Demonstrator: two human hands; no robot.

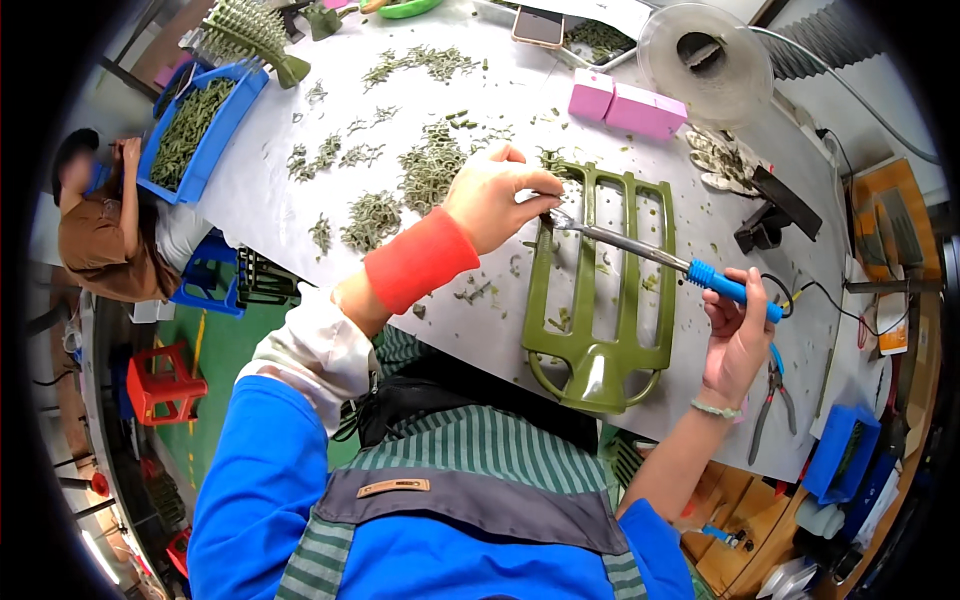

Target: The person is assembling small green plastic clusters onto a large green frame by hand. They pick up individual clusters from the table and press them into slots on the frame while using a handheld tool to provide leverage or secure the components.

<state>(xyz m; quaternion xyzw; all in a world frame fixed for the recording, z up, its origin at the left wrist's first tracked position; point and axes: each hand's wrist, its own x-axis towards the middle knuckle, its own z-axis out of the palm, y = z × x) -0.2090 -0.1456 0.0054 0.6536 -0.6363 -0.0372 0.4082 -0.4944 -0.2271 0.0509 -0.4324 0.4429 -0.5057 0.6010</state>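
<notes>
My right hand (736,335) is closed around the blue handle of a soldering iron (640,248), whose long metal shaft points left across a glossy olive-green slotted frame (605,370). The iron's tip is by the upper left end of the frame, close to my left fingertips. My left hand (500,198), with a red band at the wrist, is pinched at that same corner; whatever is between finger and thumb is too small to make out. The frame lies on the white table (455,335), its long bars running away from me. Small green bits lie in and around its slots.
Heaps of small green parts (432,165) cover the table's left half. Pink blocks (640,110), a glove (720,160), a black stand (775,215) and pliers (770,410) lie around the frame. A blue bin (205,140) of green pieces stands far left, near a seated person (120,220).
</notes>
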